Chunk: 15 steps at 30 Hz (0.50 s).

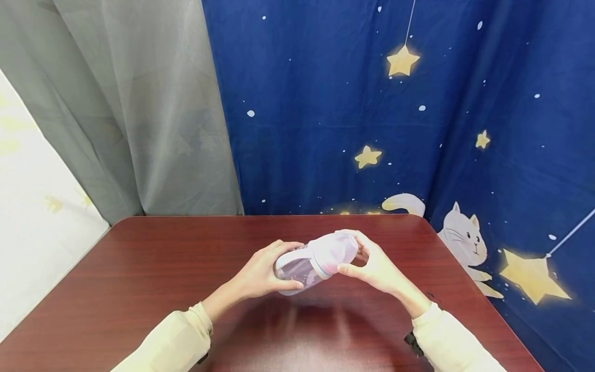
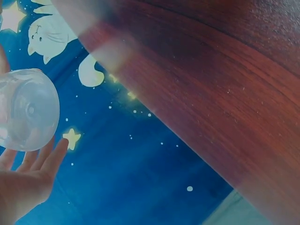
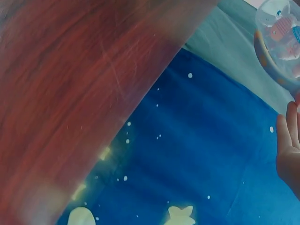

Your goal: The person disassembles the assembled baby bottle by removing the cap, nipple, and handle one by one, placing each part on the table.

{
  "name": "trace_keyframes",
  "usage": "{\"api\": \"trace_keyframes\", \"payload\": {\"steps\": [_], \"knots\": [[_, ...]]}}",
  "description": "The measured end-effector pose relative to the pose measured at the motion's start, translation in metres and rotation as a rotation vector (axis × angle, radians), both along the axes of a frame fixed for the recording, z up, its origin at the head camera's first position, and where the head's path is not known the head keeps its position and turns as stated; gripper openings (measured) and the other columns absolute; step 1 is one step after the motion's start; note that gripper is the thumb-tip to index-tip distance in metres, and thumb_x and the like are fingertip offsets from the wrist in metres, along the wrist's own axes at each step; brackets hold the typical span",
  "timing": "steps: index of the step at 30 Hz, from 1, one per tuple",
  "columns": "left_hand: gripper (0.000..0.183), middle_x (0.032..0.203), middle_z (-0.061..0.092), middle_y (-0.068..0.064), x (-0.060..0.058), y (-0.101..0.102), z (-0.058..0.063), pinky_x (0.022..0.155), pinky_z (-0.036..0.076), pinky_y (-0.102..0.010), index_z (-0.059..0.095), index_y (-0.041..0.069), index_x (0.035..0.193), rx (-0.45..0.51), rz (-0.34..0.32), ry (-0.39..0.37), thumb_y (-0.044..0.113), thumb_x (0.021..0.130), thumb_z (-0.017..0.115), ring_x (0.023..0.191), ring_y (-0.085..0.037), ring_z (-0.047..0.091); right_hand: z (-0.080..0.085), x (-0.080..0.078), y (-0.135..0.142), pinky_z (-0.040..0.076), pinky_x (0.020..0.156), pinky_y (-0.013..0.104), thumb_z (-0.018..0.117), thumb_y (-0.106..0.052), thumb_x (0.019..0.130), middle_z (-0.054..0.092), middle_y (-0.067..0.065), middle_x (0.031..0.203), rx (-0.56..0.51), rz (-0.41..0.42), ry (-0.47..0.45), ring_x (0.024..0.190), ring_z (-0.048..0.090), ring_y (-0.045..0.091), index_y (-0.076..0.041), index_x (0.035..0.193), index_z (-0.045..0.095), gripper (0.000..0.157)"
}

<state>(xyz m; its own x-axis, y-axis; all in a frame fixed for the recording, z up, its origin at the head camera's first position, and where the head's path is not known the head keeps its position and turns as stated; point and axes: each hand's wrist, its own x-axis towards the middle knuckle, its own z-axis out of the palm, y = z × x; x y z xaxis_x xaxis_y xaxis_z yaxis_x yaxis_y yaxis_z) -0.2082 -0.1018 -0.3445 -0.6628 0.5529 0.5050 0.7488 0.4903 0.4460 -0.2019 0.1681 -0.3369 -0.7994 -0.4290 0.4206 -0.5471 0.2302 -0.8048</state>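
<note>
A clear baby bottle (image 1: pixel 297 274) with a pale side handle and a translucent domed cap (image 1: pixel 335 250) is held tilted above the table, its cap end up and to the right. My left hand (image 1: pixel 265 268) grips the bottle's body near the base, thumb on the near side. At the cap end, my right hand (image 1: pixel 378 266) holds the dome between thumb and fingers. The left wrist view shows the round base (image 2: pixel 33 110) beside the left fingers (image 2: pixel 51 161). Coloured prints show on the bottle's cap (image 3: pixel 281 33) in the right wrist view, above the right fingers (image 3: pixel 284 131).
Beneath the hands is a dark red wooden table (image 1: pixel 186 258) with rounded far corners. Behind it hang a grey curtain (image 1: pixel 172 103) and a blue curtain (image 1: pixel 316 103) with stars and a white cat. A pale panel (image 1: pixel 37 217) is at the left.
</note>
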Motion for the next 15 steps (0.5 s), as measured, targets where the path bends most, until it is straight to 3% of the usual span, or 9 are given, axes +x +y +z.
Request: {"api": "trace_keyframes", "payload": {"steps": [7, 15], "knots": [[0.067, 0.099, 0.054, 0.009, 0.002, -0.004, 0.003, 0.067, 0.043, -0.026, 0.055, 0.019, 0.121, -0.04, 0.0, -0.003, 0.044, 0.063, 0.079, 0.083, -0.006, 0.05, 0.008, 0.002, 0.005, 0.045, 0.083, 0.029, 0.078, -0.028, 0.072, 0.057, -0.005, 0.114, 0.215, -0.048, 0.138, 0.097, 0.057, 0.011, -0.018, 0.127, 0.048, 0.064], [0.069, 0.099, 0.053, 0.01, 0.005, -0.008, 0.005, 0.066, 0.043, -0.025, 0.055, 0.02, 0.122, -0.116, -0.008, 0.008, 0.049, 0.063, 0.077, 0.081, -0.005, 0.051, 0.016, 0.005, 0.003, 0.045, 0.082, 0.031, 0.075, -0.045, 0.07, 0.054, -0.009, 0.117, 0.406, -0.007, 0.334, 0.101, 0.052, 0.009, -0.02, 0.126, 0.05, 0.067]]}}
